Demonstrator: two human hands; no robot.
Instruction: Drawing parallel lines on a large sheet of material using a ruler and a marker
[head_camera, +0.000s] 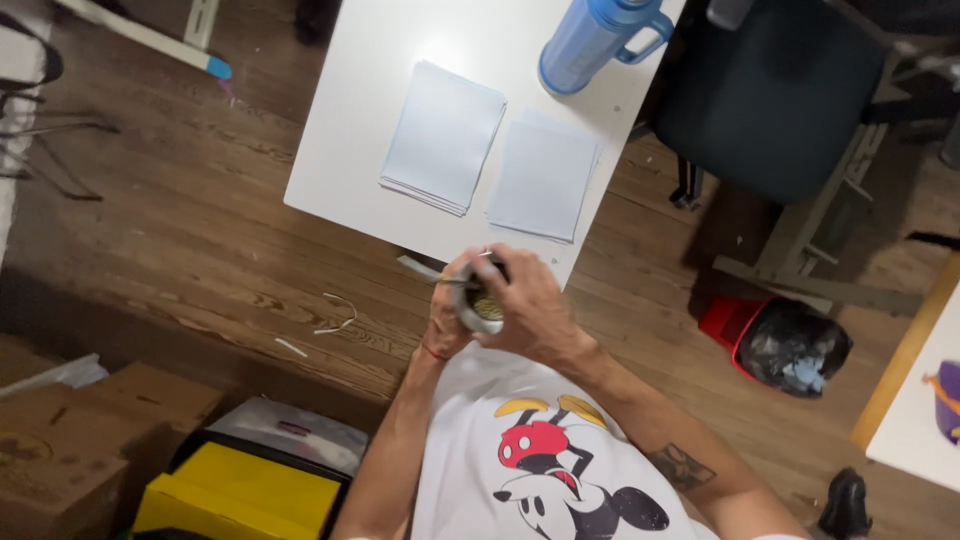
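White table (340, 170): we see its bare top running from the far edge toward our hands, with a wooden floor (190, 250) around it.
Paper stacks: one stack of white sheets (443, 135) lies on the left of the table, a second stack (543, 180) just beside it on the right, the two nearly touching at a corner.
Bottle: a blue bottle with a handle (592, 40) stands at the far side of the table, apart from the paper.
Roll: we hold a small grey roll (478, 300) just off the near edge of the table, in front of our chest; something yellowish shows in its core.
Left hand (447, 318): closed around the left side of the roll, fingers curled on it.
Right hand (530, 310): wrapped over the roll from the right, covering much of it.
Strip: a thin grey strip (418, 268) sticks out left of the roll; we cannot tell what it is.
Right side: a dark chair (760, 100) stands far right, a red bin with a black bag (785, 345) nearer.
Near left: a yellow and black box (240, 490) beside cardboard boxes (80, 440).
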